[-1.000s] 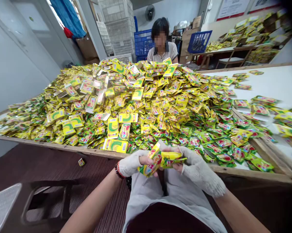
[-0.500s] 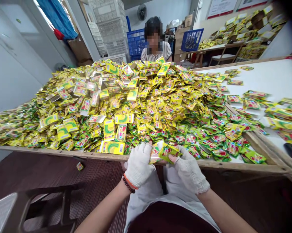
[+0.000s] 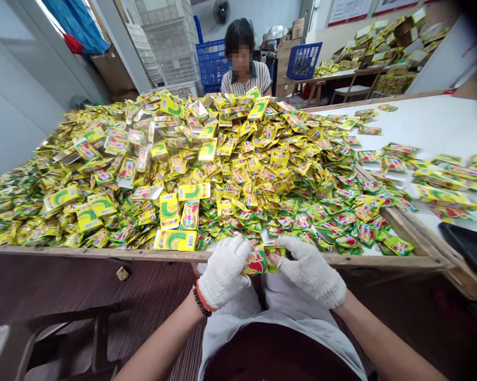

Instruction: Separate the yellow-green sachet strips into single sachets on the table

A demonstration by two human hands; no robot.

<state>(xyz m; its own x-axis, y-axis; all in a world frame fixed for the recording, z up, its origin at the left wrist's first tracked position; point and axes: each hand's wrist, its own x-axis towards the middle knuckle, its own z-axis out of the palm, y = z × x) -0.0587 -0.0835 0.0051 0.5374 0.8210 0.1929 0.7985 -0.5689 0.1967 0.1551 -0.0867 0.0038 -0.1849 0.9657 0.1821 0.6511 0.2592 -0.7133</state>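
Note:
My left hand, in a white fingerless knit glove, is closed around a small printed candy box at the table's front edge. The box lies sideways, its red-and-green face partly visible. My right hand, gloved the same way, pinches a small green packet against the box's right end. How far the packet reaches inside is hidden. Just beyond my hands spreads a large heap of yellow and green packets. Several flat yellow boxes lie left of my left hand.
A wooden rim borders the table. Boxes and a black tray are at the right. Across the heap sits a person in a striped shirt. A dark stool stands lower left; one packet lies on the floor.
The green packet has moved left against the box's end and shows less of itself. The box has turned, showing more of its printed face. My view has shifted slightly right.

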